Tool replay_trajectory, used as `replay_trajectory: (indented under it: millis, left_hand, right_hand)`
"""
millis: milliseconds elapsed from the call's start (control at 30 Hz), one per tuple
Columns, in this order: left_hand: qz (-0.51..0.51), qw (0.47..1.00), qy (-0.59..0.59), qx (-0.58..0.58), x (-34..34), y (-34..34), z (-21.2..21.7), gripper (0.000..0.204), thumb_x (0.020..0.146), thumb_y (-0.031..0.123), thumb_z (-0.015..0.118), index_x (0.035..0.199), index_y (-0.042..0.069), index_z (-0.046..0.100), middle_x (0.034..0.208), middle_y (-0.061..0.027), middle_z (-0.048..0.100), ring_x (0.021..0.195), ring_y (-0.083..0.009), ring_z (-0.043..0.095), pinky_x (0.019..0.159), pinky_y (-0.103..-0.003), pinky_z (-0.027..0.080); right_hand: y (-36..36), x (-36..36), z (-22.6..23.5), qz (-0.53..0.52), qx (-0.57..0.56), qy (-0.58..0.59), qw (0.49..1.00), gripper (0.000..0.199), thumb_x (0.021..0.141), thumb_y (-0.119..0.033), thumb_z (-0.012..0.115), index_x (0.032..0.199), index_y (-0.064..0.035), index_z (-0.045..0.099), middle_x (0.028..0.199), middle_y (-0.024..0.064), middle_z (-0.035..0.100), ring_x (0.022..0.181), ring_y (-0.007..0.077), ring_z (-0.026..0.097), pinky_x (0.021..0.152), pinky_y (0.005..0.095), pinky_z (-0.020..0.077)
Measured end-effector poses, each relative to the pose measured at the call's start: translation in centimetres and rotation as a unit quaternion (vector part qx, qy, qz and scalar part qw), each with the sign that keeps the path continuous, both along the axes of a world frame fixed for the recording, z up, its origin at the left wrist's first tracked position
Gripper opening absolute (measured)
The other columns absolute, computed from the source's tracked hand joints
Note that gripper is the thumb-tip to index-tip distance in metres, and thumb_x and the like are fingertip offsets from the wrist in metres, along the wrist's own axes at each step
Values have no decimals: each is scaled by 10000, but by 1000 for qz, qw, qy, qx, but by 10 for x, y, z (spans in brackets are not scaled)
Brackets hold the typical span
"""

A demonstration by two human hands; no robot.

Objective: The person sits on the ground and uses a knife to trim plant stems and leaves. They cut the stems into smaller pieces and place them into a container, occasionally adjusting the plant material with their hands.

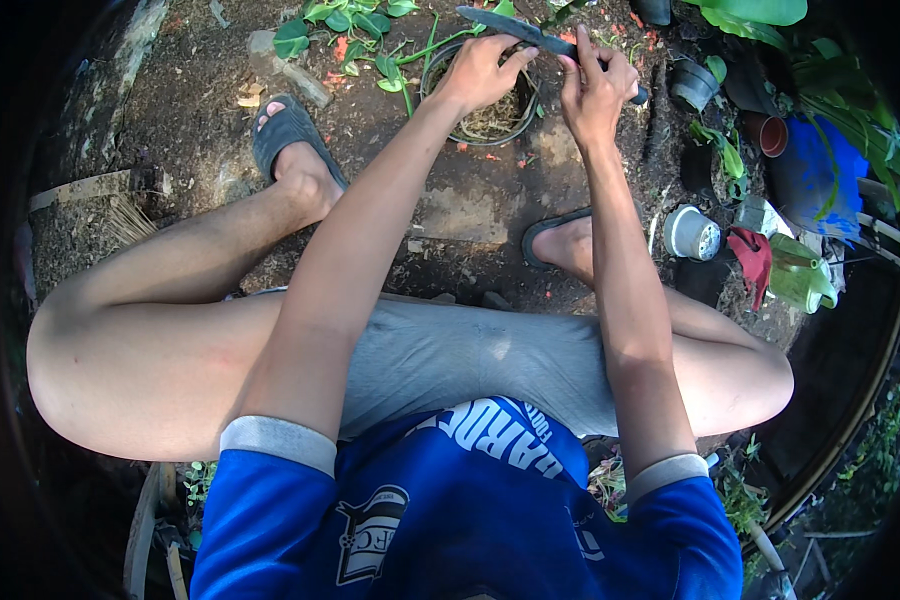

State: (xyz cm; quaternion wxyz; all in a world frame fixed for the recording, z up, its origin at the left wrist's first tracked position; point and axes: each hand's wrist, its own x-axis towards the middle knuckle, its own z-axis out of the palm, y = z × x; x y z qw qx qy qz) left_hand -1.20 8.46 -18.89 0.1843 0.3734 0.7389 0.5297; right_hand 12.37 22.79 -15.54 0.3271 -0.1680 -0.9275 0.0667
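My right hand (596,95) grips the dark handle of a knife (515,26), with the index finger raised along it. The grey blade points left, over the far side of a round pot (492,140) holding brown, fibrous matter. Just under the blade, my left hand (482,72) is closed, thumb and fingers drawn together by the metal. What it pinches is hidden. A green vine (415,57) with broad leaves lies to its left, and its stem runs toward that hand.
Between my sandalled feet is bare soil (460,215) with scattered red bits. A wood piece (305,82) lies far left. To the right are a grey pot (692,234), a dark pot (694,86), a red cloth (750,262), a green container (800,275) and a blue container (818,180).
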Motion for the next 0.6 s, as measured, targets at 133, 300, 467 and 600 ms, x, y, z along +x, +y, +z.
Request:
replay_trajectory:
  millis: [133,300,467,600]
  left_hand:
    - [0,1000,5,-12,0,0,0,415,1040,418,640,1175,34,725,865,-121,736,698,-213,723,739,-392,570]
    - [-8,1000,13,10,1,0,-1,420,1038,417,643,1201,39,724,866,-129,734,690,-220,720,739,-396,566]
    - [7,999,44,13,0,-1,1,418,1029,423,651,1231,66,732,941,-152,753,800,-251,727,779,-415,555]
    - [-3,1000,-10,-8,-1,-3,9,421,1021,430,658,1245,82,735,992,-160,765,894,-271,711,814,-425,543]
  right_hand:
    - [4,2,6,18,-31,-20,999,463,932,-224,775,1389,-230,706,1010,75,636,974,273,555,899,415,422]
    - [15,7,14,34,-59,-65,996,448,946,-239,765,1390,-234,706,992,64,649,960,259,569,892,400,444]
    - [16,15,11,13,-41,-61,997,355,989,-305,702,1333,-223,729,1013,105,653,977,336,602,890,460,459]
    - [20,25,13,-8,-111,-60,992,436,937,-298,769,1367,-237,726,1016,77,606,997,285,528,940,447,375]
